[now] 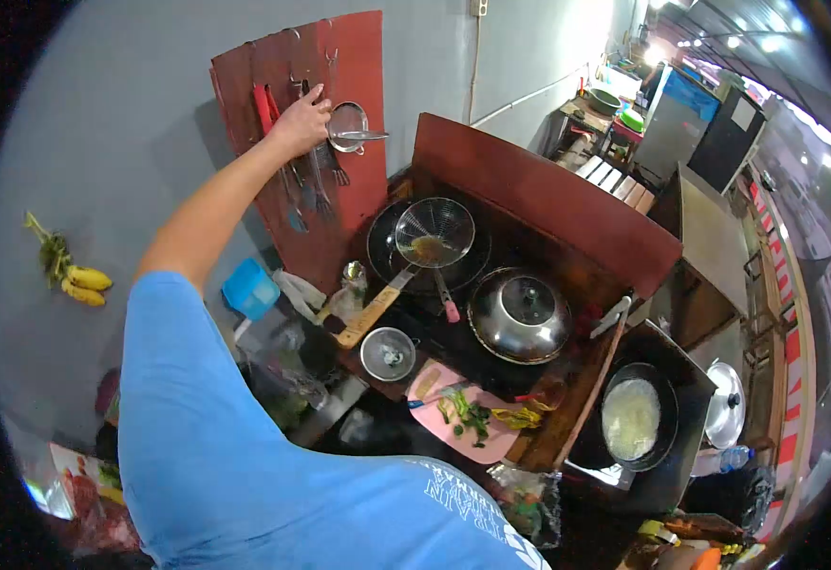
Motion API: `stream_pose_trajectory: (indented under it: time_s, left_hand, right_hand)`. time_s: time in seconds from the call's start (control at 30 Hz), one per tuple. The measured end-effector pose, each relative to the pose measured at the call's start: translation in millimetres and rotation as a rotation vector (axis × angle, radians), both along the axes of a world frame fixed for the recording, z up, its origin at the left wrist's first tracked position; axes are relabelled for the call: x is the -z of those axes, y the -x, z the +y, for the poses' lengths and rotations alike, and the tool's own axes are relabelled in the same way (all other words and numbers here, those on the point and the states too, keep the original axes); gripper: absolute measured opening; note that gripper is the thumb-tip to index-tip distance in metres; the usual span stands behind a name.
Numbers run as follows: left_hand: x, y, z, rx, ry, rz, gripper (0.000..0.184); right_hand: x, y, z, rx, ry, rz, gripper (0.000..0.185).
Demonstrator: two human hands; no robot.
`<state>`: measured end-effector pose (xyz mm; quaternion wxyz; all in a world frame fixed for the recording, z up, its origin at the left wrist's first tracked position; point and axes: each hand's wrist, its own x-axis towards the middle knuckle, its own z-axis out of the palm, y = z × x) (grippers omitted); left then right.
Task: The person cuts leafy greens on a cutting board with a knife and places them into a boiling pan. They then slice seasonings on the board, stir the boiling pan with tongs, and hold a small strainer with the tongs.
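Nearest, at the bottom of the frame, is the blue shirt (339, 494). Just beyond it, a pink board (498, 450) carries cut greens (472, 418) and a knife (425, 402). A small bowl (371, 363) stands at the centre, near this board. To the right of it is a domed lid (506, 334), and at lower right a pan (669, 408) holds pale liquid. A skimmer (433, 217) lies behind the lid.

Farther, at upper left, the left hand (302, 123) is at the top ends of the hanging tools (321, 198), on the red panel (363, 62), with a sieve (347, 121) just beside it. One finger points upward, apart; the others are mostly hidden, so I cannot tell if they are clamped on a handle. The right hand is not visible.

In my judgement, this handling is done best with a hold close to the hook and a straight upward lift, so that the neighbours do not swing. The wrist should stay clear of the sieve.
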<state>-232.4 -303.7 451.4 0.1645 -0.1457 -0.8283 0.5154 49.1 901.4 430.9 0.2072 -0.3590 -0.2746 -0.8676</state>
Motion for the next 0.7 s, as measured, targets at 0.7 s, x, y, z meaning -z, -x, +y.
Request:
stream_pose_trajectory:
  time_s: [0.7]
  left_hand:
    - [-77, -21, 33, 0.2, 0.044, -0.018, 0.012]
  right_hand:
    - [-92, 5, -448, -2.146, 1.361, -0.12, 0.024]
